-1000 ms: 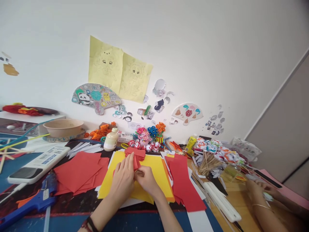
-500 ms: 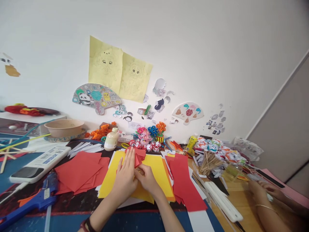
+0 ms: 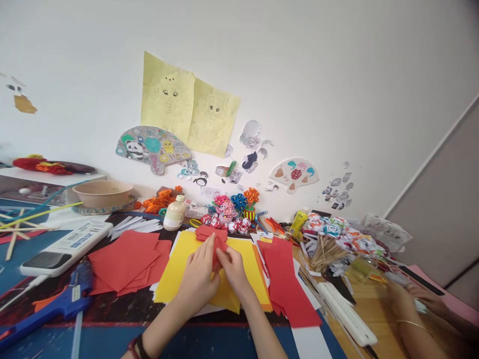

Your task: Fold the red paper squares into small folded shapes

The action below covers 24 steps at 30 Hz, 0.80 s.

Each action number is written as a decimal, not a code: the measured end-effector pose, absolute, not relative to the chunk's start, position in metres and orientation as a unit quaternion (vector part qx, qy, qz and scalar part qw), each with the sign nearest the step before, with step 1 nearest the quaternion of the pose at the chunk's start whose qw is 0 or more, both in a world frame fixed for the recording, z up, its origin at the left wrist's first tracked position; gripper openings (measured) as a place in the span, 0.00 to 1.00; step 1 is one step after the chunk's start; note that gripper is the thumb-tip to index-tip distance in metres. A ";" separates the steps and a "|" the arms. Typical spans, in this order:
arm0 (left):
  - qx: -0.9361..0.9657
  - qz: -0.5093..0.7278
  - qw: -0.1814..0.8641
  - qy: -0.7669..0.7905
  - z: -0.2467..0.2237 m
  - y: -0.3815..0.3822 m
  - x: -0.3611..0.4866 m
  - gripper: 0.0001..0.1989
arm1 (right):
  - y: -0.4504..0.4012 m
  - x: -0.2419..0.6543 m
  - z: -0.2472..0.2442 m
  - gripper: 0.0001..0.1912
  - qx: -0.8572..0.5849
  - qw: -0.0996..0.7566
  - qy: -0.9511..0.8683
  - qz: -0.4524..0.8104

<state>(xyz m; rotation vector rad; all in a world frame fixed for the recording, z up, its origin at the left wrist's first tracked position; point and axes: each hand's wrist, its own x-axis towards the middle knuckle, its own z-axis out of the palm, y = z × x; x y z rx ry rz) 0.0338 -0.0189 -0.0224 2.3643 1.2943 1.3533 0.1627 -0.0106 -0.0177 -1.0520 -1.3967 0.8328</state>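
A small piece of red paper (image 3: 220,244) stands between my two hands, above the stack of yellow paper (image 3: 245,259). My left hand (image 3: 200,267) supports it from the left, fingers pressed together and pointing away from me. At its right edge my right hand (image 3: 231,264) pinches the paper between thumb and fingers. The lower part of the piece is hidden by my hands. Just beyond my fingertips lie more small red pieces (image 3: 204,231) at the back of the yellow sheets.
Red squares (image 3: 123,262) lie left, red strips (image 3: 282,279) right. A blue glue gun (image 3: 71,299) and power strip (image 3: 67,247) are at left. A glue bottle (image 3: 174,213) stands behind. Sticks (image 3: 325,253) and a white tool (image 3: 348,314) sit right, near another person's hands (image 3: 411,299).
The red paper has been raised more upright between my hands. My right hand has moved slightly up along its edge. The whole view has shifted slightly.
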 end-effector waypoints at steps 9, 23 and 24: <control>0.675 0.458 0.405 0.413 -0.001 -0.006 0.018 0.22 | -0.012 0.171 -0.005 0.21 -0.429 0.599 -0.547 0.398; 0.665 0.483 0.357 0.444 0.007 -0.011 0.013 0.15 | -0.014 0.177 0.000 0.18 -0.418 0.577 -0.578 0.399; 0.663 0.485 0.355 0.446 0.008 -0.011 0.014 0.15 | -0.015 0.177 0.000 0.18 -0.416 0.574 -0.582 0.398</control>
